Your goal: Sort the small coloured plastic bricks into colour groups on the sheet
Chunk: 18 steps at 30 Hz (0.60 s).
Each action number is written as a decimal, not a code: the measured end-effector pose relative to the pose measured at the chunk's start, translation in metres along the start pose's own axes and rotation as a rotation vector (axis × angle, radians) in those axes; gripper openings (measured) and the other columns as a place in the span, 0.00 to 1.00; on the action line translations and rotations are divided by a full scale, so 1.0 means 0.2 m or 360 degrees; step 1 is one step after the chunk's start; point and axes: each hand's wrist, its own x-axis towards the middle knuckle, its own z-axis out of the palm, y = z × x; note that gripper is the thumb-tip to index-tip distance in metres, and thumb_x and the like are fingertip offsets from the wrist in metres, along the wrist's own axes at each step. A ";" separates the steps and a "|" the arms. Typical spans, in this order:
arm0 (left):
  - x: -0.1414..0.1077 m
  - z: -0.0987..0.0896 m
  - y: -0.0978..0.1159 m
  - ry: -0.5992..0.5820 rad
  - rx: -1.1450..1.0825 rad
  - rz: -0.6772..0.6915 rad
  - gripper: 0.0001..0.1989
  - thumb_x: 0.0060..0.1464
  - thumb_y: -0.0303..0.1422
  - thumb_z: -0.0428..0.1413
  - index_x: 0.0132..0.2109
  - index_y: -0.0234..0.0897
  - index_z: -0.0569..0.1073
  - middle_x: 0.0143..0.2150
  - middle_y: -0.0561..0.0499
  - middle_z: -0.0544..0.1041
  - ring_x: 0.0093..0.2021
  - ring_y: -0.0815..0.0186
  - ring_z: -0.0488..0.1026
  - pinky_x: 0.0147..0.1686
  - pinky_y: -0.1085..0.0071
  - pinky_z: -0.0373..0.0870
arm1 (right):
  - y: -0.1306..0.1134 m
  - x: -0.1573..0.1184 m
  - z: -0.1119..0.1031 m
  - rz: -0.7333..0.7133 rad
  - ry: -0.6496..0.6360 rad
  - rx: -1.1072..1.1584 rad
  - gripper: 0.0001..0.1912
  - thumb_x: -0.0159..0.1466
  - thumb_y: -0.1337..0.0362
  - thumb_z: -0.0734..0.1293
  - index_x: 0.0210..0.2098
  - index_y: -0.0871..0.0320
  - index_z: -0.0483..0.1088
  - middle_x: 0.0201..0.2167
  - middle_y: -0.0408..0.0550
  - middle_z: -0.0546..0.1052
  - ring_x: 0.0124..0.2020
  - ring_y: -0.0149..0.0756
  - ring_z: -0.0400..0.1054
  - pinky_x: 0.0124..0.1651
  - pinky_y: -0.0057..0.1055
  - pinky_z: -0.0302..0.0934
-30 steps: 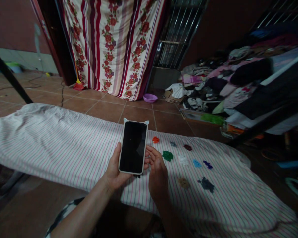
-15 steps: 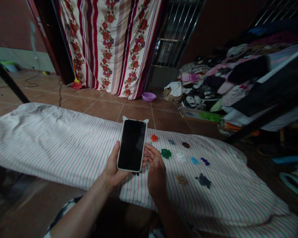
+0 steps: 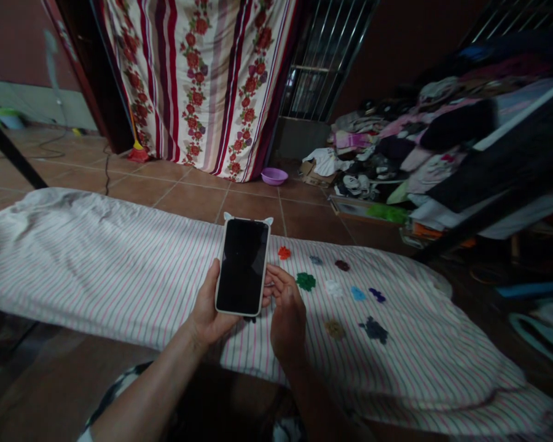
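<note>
A smartphone (image 3: 243, 267) with a dark screen sits upright in a pale case that has two small ear shapes at its top corners. My left hand (image 3: 207, 307) grips it from the left and below, thumb along the left edge. At the right edge, my right hand (image 3: 288, 313) is half curled, its fingertips against the lower side of the phone; what lies behind is hidden. Right of the hands, small coloured piles rest on the striped cloth (image 3: 133, 264): orange (image 3: 284, 253), green (image 3: 306, 282), white (image 3: 334, 289), light blue (image 3: 358, 293), tan (image 3: 334, 329) and dark grey (image 3: 375, 330), among others.
Beyond the cloth-covered surface lies a tiled floor (image 3: 188, 199) with a purple basin (image 3: 274, 177). A flowered curtain (image 3: 216, 86) hangs behind it. Heaped clothes (image 3: 396, 141) fill the right side, and dark slanting poles (image 3: 11, 147) stand at both sides.
The view has shifted slightly, so the scene sits a little further left and up. Both hands keep the same hold around the smartphone, whose screen stays dark.
</note>
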 end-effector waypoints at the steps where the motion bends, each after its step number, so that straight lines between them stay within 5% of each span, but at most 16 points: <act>1: 0.00 0.00 0.00 -0.0004 0.0003 -0.0002 0.35 0.58 0.54 0.48 0.53 0.23 0.71 0.46 0.35 0.78 0.51 0.50 0.73 0.57 0.52 0.62 | 0.00 0.00 0.00 -0.0006 -0.0003 -0.0008 0.26 0.66 0.45 0.56 0.48 0.57 0.72 0.44 0.52 0.76 0.46 0.40 0.70 0.46 0.37 0.65; 18: 0.00 0.00 0.00 0.0061 -0.0030 0.0005 0.36 0.59 0.54 0.45 0.55 0.23 0.70 0.46 0.33 0.78 0.51 0.50 0.74 0.56 0.52 0.63 | 0.02 0.01 -0.01 -0.0028 -0.0019 -0.0086 0.25 0.67 0.46 0.57 0.48 0.57 0.72 0.46 0.53 0.76 0.49 0.41 0.70 0.49 0.39 0.64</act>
